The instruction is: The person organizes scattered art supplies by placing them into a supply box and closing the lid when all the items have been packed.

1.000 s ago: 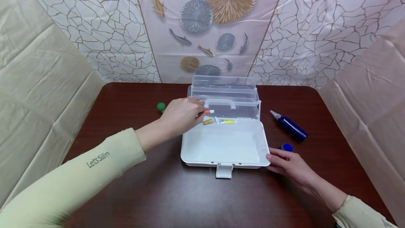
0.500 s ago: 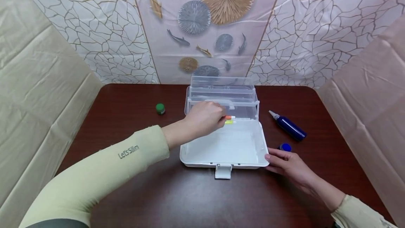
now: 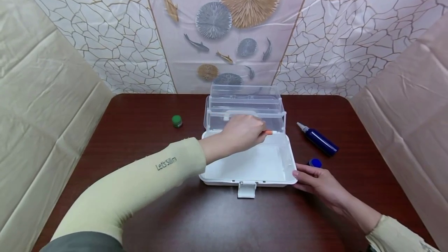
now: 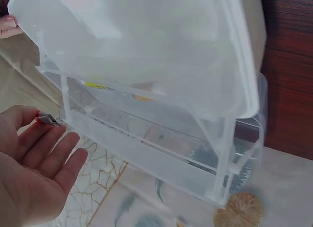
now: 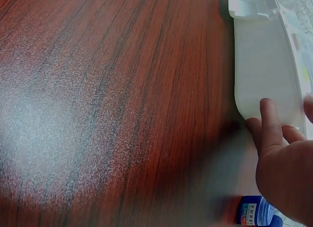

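Observation:
My left hand (image 3: 244, 133) pinches a small orange paint tube (image 3: 268, 132) with a white cap over the back right of a white plastic box (image 3: 245, 183). The tube's flat grey end shows between thumb and index finger in the left wrist view. Through the box's translucent wall there, a yellow tube (image 4: 95, 85) and an ochre tube (image 4: 143, 97) appear; my hand hides them in the head view. My right hand (image 3: 323, 186) holds the box's front right corner, thumb at the rim and fingers against the outer wall (image 5: 266, 65).
The clear lid with its tiers (image 3: 246, 102) stands raised behind the box. A dark blue bottle (image 3: 320, 140) lies to the right, near a blue-capped jar (image 3: 315, 163). One green jar (image 3: 177, 121) stands at the left. Fabric walls surround the table (image 3: 196, 221).
My left hand has moved rightward across the back of the box with the orange tube, now covering the yellow and ochre tubes. The right hand stays at the corner.

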The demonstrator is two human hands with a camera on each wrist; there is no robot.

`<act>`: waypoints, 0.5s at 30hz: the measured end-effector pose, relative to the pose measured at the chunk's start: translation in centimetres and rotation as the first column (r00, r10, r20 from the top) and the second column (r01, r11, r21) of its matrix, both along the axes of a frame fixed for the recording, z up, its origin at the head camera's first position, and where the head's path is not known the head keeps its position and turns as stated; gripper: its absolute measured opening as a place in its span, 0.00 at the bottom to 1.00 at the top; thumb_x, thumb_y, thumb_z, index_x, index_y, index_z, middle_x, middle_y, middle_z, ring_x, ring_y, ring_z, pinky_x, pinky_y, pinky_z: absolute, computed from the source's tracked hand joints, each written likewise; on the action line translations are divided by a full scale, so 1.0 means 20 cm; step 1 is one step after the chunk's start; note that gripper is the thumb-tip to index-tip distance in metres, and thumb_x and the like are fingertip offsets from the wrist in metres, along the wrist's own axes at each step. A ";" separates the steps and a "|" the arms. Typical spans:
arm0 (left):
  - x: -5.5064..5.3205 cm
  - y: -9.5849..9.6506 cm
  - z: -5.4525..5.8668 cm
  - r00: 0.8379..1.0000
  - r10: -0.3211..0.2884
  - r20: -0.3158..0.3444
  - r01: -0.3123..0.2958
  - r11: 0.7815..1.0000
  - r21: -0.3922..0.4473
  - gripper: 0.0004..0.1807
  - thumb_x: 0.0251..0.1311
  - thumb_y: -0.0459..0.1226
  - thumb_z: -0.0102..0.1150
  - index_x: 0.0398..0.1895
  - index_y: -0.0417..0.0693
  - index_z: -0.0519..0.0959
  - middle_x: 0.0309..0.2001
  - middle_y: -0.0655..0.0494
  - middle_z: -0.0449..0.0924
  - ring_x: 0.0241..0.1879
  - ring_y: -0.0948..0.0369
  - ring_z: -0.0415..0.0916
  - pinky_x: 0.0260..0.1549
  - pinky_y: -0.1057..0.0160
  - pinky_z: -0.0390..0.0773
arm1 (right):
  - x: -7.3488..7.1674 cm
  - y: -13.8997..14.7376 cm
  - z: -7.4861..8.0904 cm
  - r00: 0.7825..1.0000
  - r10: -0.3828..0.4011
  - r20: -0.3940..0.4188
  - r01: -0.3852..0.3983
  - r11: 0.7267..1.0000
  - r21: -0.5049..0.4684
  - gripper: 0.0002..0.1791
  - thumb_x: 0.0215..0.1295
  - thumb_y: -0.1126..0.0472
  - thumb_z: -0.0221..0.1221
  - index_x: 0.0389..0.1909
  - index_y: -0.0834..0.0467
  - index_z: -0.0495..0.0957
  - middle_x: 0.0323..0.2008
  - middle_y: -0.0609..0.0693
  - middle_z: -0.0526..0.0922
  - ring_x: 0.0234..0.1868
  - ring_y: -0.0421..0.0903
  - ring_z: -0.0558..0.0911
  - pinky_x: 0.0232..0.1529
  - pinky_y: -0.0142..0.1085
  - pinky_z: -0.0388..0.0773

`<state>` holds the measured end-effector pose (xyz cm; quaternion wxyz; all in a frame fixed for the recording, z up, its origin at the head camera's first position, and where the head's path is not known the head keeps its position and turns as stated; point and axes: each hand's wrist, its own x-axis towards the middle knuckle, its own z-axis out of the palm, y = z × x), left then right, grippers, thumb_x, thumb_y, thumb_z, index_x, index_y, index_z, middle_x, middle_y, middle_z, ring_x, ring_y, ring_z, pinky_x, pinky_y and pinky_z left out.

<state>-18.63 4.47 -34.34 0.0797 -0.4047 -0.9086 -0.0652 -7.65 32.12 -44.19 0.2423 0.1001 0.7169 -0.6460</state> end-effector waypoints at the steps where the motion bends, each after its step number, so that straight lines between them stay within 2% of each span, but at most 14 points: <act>1: 0.00 0.01 0.00 1.000 -0.003 0.008 0.004 1.000 -0.006 0.17 0.78 0.45 0.58 0.30 0.54 0.88 0.28 0.60 0.86 0.28 0.58 0.82 0.21 0.58 0.81 | 0.00 0.00 0.00 1.000 0.004 -0.004 -0.004 1.000 0.002 0.39 0.81 0.59 0.60 0.80 0.76 0.55 0.72 0.69 0.73 0.54 0.40 0.87 0.58 0.41 0.87; 6: -0.02 0.08 -0.01 0.999 -0.020 0.035 0.021 0.999 -0.041 0.15 0.77 0.43 0.58 0.32 0.56 0.90 0.29 0.62 0.85 0.28 0.59 0.81 0.23 0.59 0.81 | 0.01 0.00 0.00 1.000 0.009 -0.018 -0.009 1.000 0.000 0.38 0.82 0.60 0.60 0.79 0.77 0.55 0.72 0.71 0.72 0.54 0.40 0.87 0.58 0.42 0.87; 15: -0.06 0.15 -0.07 0.998 0.005 0.066 0.000 0.997 -0.072 0.14 0.76 0.41 0.58 0.31 0.56 0.88 0.28 0.62 0.84 0.27 0.59 0.79 0.24 0.59 0.80 | 0.00 -0.01 -0.01 1.000 0.004 -0.031 -0.005 1.000 -0.009 0.37 0.82 0.61 0.59 0.79 0.77 0.55 0.70 0.68 0.75 0.54 0.40 0.87 0.57 0.40 0.87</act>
